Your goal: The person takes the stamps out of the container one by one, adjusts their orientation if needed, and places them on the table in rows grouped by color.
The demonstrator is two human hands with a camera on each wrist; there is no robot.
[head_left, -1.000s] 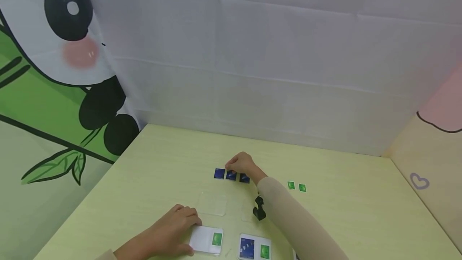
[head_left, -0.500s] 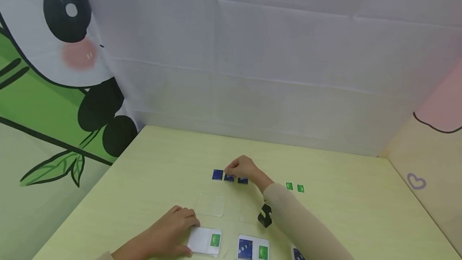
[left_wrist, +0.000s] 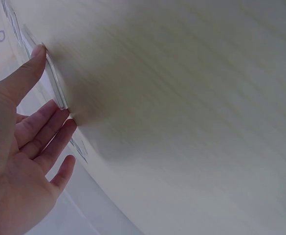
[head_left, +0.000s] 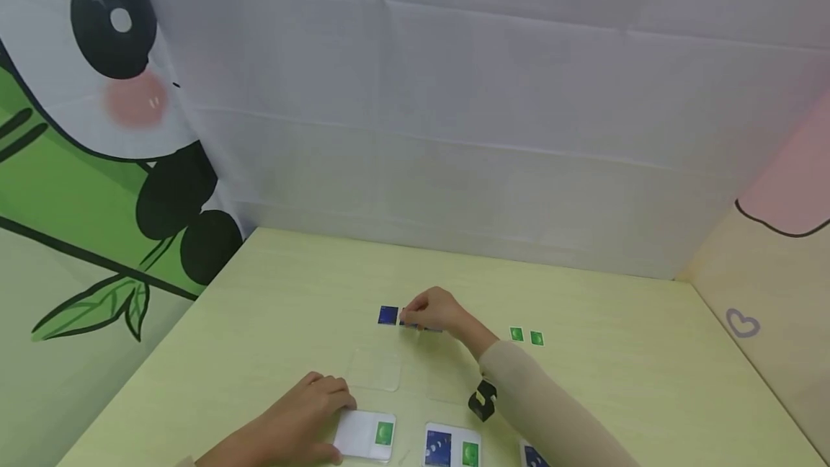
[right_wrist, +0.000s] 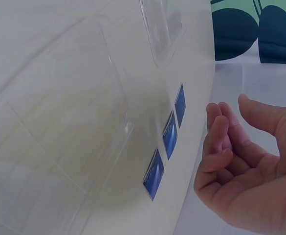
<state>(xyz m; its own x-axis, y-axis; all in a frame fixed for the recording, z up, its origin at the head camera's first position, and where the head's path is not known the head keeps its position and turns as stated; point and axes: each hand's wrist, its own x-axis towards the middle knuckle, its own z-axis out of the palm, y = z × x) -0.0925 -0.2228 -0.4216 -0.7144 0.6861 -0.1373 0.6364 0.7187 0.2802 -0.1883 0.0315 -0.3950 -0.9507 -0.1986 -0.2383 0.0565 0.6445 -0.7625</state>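
Observation:
My left hand holds the left edge of a white card in a clear holder, with a small green picture on its right side. In the left wrist view, thumb and fingertips lie at opposite ends of the holder's edge. Over the row of small blue picture cards, my right hand hovers and partly hides two of them; the leftmost blue card shows whole. Seen from the right wrist, three blue cards lie flat, and the right hand is loosely curled, its thumb apart, holding nothing visible.
Two small green cards lie to the right of the right hand. A clear plastic piece lies in the middle. Nearer are a white card with blue and green pictures and another, partly cut off. A wall bounds the back.
My right hand has shifted slightly toward me over the blue cards, hiding more of the middle and right ones. The left hand stays at the white card. The view has shifted slightly.

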